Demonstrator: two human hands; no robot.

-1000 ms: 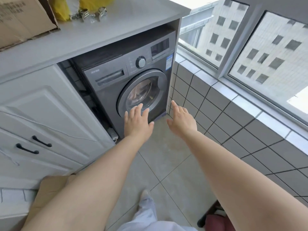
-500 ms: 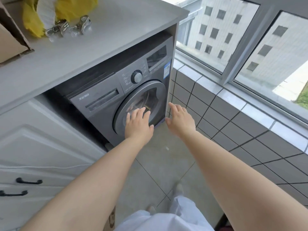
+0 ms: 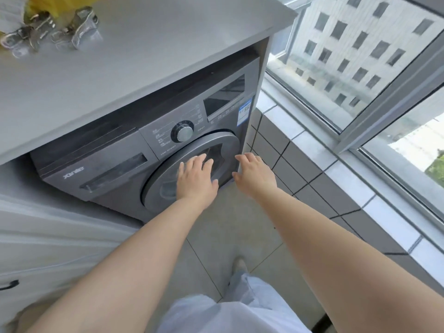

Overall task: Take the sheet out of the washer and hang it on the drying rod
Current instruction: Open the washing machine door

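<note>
While the grey washer is sitting in its bay under the white surface, both hands are reaching toward its round door, which is lying closed. The left hand is hovering flat over the door's glass with fingers spread and holding nothing; whether it is touching the glass I cannot tell. The right hand is stretching out beside the door's right edge, near the tiled wall, fingers loosely extended and empty. The sheet is not showing through the dark window. Metal clips are lying on the surface at the upper left.
</note>
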